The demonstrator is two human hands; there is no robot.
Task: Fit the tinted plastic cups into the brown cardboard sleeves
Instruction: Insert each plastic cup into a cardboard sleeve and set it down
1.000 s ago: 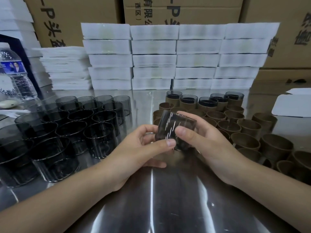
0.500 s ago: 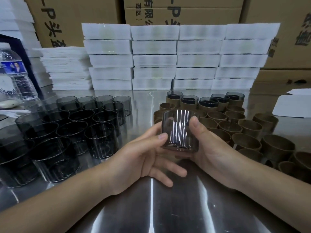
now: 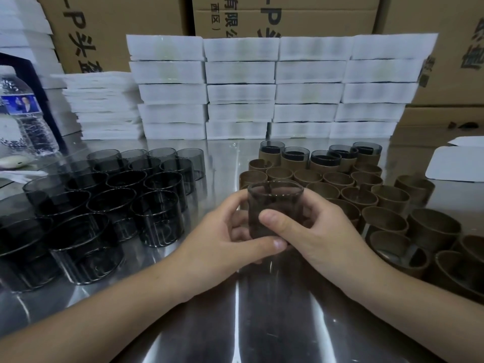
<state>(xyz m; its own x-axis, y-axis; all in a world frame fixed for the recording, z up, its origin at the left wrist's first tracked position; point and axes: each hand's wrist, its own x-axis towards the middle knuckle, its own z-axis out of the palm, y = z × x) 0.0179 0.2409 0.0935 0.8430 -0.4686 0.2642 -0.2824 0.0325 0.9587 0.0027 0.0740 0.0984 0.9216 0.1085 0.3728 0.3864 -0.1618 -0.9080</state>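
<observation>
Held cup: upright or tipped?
Upright: the cup stands mouth up, its rim level on top, with the left hand and right hand gripping its lower wall.

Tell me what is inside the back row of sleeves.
Each of the five back sleeves holds a tinted cup, rim standing above the cardboard. The cups' lower walls and bases are hidden by the sleeves.

I read "有限" and "(西区)" on the middle brown cardboard carton and "P头" on the left brown cardboard carton; the right brown cardboard carton shows only cut-off characters
</observation>
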